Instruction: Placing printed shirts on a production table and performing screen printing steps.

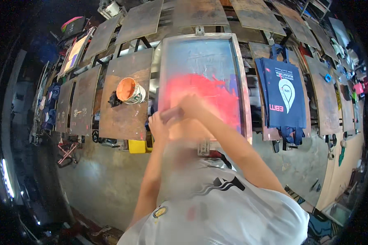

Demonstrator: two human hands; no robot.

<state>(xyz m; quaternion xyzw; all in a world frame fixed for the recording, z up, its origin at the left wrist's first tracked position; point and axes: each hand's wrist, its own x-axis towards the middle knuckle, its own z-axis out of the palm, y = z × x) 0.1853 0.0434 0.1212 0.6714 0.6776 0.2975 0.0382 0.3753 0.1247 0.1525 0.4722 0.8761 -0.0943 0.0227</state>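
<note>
A wood-framed printing screen lies in front of me, with blue-grey mesh at its far part and wet pinkish-red ink spread over its middle. Across the near left part of the mesh rests a brown squeegee, held at a slant. My right hand is closed round its right end, its fingers partly blurred. Closed at the squeegee's left end is my left hand, beside the frame's left edge. What lies under the screen is hidden.
On the board to the left stands a white bucket smeared with orange-red ink, a dark crumpled thing beside it. A stack of printed navy tote bags covers the board to the right. Below the left board shows a yellow container.
</note>
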